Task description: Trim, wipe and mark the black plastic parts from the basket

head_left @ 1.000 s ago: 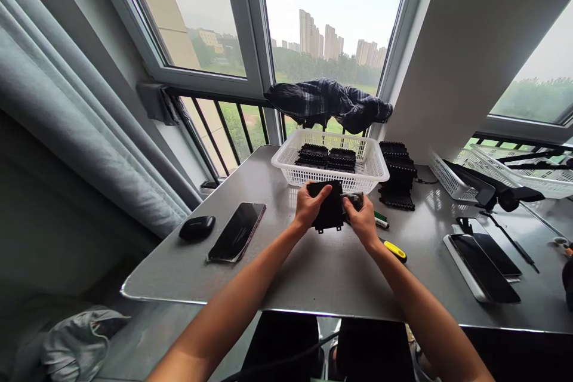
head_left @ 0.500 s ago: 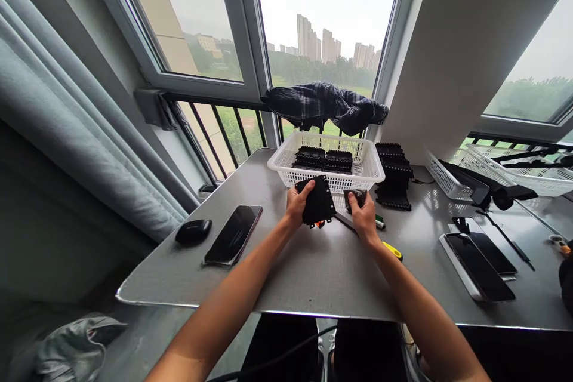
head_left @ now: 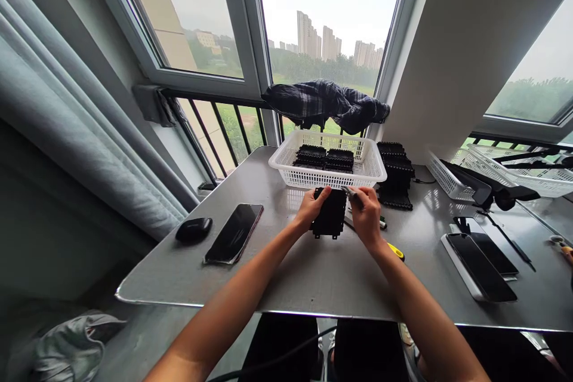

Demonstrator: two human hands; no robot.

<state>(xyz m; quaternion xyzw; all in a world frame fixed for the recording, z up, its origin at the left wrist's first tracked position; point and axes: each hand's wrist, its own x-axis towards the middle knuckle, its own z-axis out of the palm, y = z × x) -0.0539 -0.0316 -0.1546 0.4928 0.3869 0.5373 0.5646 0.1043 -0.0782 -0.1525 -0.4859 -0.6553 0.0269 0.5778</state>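
The left hand (head_left: 310, 210) had its fingers closed round the 9 o'clock edge of a thin black plate (head_left: 330, 215), thumb lying over its face, with small tabs showing along the plate's lower edge. The right hand (head_left: 366, 215) had its fingers pinched together on a small greyish piece (head_left: 348, 190) by the plate's upper corner at 1 o'clock; whether that piece touched the plate could not be told. The plate was held over the worktop (head_left: 290, 286), near the person's middle. From it, with 12 o'clock toward the window, a white basket (head_left: 327, 181) holding stacked black parts (head_left: 340, 160) stood at 12 o'clock, and a taller black stack (head_left: 396, 173) at 2 o'clock. A yellow handle (head_left: 396, 252), partly hidden by the right forearm, lay at 4 o'clock, and a dark phone (head_left: 235, 233) toward 9 o'clock.
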